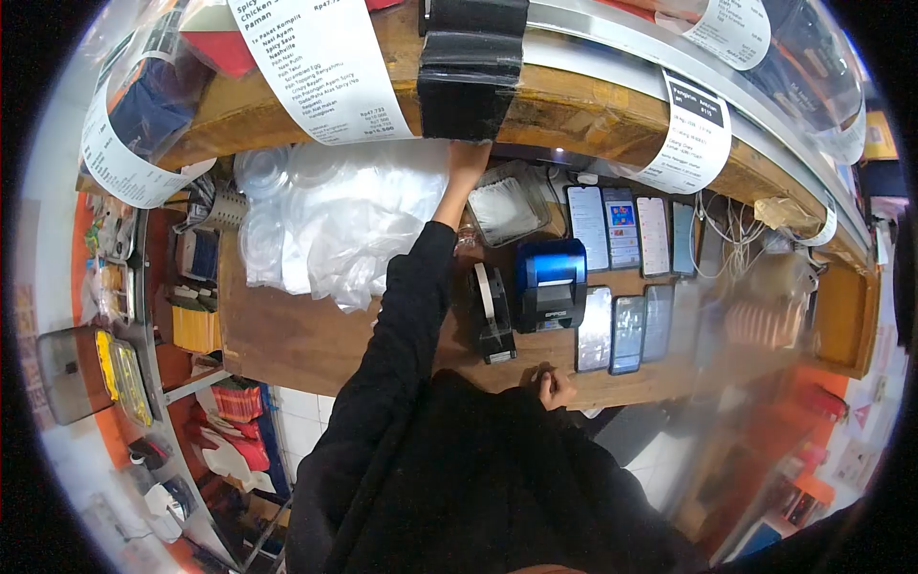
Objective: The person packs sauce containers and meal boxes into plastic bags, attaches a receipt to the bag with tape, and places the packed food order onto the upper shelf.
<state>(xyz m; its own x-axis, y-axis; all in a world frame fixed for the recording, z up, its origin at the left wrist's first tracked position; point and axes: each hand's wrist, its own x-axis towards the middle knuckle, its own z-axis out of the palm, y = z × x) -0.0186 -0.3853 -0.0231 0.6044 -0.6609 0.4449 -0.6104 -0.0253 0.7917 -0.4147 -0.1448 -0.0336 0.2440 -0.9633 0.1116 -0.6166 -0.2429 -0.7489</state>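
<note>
My left arm stretches forward over the table, and my left hand (467,165) reaches up under the wooden shelf edge. Its fingers are hidden behind the black-taped block (469,81) hanging there. Beside that wrist lies a heap of clear plastic bags (335,220) on one side and a clear container with white contents (509,210) on the other. My right hand (555,387) is curled at the table's near edge; whether anything is inside it is hidden. Closest to it are a blue and black receipt printer (550,284), a black tape dispenser (492,320) and several phones (593,327).
Printed receipts (320,72) hang from the wooden shelf (574,115) above the table (287,335). More phones (622,225) lie farther back, beside tangled white cables (732,230). Clear plastic lids or cups (263,172) sit by the bags. A side rack (196,325) holds yellow and red packets.
</note>
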